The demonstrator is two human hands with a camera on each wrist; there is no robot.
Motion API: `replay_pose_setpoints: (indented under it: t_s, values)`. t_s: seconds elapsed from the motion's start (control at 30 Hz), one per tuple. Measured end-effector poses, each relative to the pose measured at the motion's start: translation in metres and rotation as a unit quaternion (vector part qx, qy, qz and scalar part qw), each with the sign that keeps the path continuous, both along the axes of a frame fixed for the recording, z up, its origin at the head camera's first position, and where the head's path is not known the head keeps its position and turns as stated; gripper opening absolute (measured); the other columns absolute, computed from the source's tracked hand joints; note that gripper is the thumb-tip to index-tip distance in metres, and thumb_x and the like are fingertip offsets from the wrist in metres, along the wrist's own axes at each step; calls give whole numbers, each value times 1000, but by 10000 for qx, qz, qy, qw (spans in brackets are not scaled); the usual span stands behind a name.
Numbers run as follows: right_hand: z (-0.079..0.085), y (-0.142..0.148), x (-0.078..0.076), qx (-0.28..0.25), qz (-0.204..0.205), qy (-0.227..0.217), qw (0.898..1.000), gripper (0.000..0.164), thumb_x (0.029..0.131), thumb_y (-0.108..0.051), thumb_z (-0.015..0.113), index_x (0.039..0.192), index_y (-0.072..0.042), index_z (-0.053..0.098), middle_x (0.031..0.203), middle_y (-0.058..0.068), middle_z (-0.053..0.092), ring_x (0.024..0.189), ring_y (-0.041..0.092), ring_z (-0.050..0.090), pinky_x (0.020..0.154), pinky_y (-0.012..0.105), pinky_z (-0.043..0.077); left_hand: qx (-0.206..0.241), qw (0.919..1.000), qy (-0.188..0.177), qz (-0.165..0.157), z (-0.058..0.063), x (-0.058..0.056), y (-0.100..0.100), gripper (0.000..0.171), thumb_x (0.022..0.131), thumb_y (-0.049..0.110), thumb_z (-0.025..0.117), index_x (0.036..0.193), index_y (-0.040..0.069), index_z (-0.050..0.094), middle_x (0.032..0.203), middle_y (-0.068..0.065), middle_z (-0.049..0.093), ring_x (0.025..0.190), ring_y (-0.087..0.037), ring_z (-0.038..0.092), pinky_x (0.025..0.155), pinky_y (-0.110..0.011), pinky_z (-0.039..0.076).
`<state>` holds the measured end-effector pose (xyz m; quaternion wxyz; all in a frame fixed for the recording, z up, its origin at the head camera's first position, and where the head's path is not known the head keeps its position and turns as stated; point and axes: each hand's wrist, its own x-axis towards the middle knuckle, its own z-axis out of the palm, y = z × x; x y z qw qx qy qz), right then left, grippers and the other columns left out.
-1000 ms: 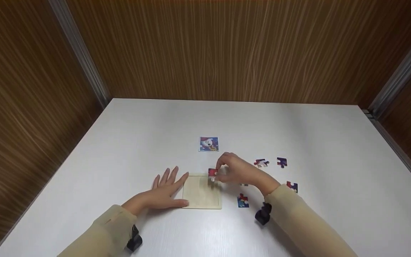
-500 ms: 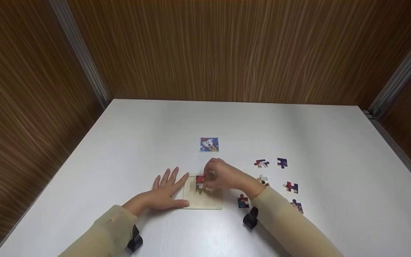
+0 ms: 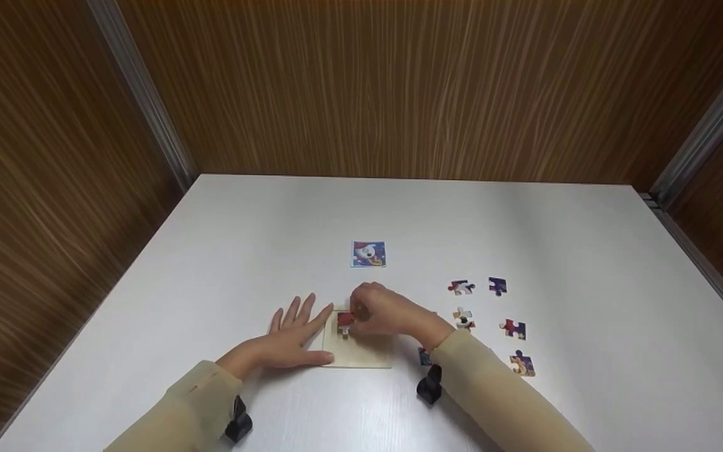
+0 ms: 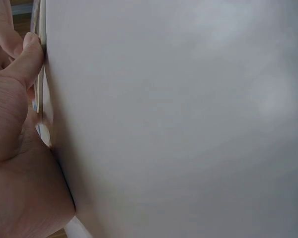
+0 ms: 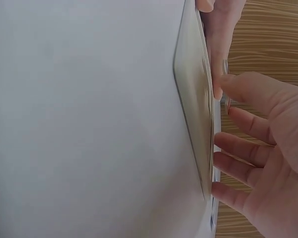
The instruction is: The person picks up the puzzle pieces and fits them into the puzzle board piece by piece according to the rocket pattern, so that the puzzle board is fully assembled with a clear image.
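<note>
Pinching red-and-white puzzle piece (image 3: 344, 321) between thumb and finger of right grip (image 3: 386, 312), just left of the knuckles, over far-left corner of wooden tray (image 3: 361, 363). Can't tell about contact with the tray floor. Left grip (image 3: 283, 347) spread on table (image 3: 261, 238), thumb and forefinger at the tray's left edge.

To seat it well:
- Brace the tray with left grip, light sideways push only. Best to tuck forefinger clear of the corner.
- Line up straight-looking far and left sides with the rim, then lower level. If tilted, likely to ride up on the rim.
- Check against picture card (image 3: 368, 255) beyond right grip: red hat at top left, so probably red side away, tab toward the near side. Looks consistent.
- Press down with one fingertip before letting go, then lift straight up. Only bare wood visible around the piece, so nothing to lock into; likely to skate if brushed.
- Mind trailing fingers of right grip, hanging low in the right wrist view.
- Leave loose pieces (image 3: 514, 331) right of right grip alone for now. Raise the forearm when backing off: one more piece (image 3: 424, 356) partly hidden by right sleeve (image 3: 487, 376), easy to sweep.
</note>
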<state>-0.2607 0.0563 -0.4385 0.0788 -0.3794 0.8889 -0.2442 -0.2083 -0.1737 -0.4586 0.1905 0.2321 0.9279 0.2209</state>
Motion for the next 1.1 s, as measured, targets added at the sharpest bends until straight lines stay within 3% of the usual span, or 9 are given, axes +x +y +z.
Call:
replay_pose_setpoints:
  t_s: [0.33, 0.63, 1.1]
  values:
    - [-2, -11, 2, 613, -92, 587, 9963, 25, 77, -29, 76, 88, -10, 63, 92, -1, 54, 84, 15, 47, 73, 29, 44, -79, 10000, 30, -26, 2, 1, 0, 89, 84, 62, 52, 151, 22, 10, 153, -17, -14, 136, -37, -20, 103, -58, -12]
    - [-1, -18, 5, 799, -557, 562, 9937, 30, 81, -31, 73, 98, -9, 66, 101, 1, 56, 89, 16, 47, 78, 34, 45, -128, 9999, 75, -50, 2, 1, 1, 89, 84, 62, 52, 151, 20, 10, 153, -16, -12, 136, -37, -19, 103, -58, -12]
    - [-6, -16, 3, 543, -464, 713, 9949, 30, 81, -34, 72, 97, -9, 66, 101, 3, 58, 89, 19, 49, 76, 37, 45, -207, 9998, 32, 15, 0, 1, 1, 89, 84, 63, 51, 151, 22, 8, 154, -13, -14, 136, -34, -21, 103, -57, -13]
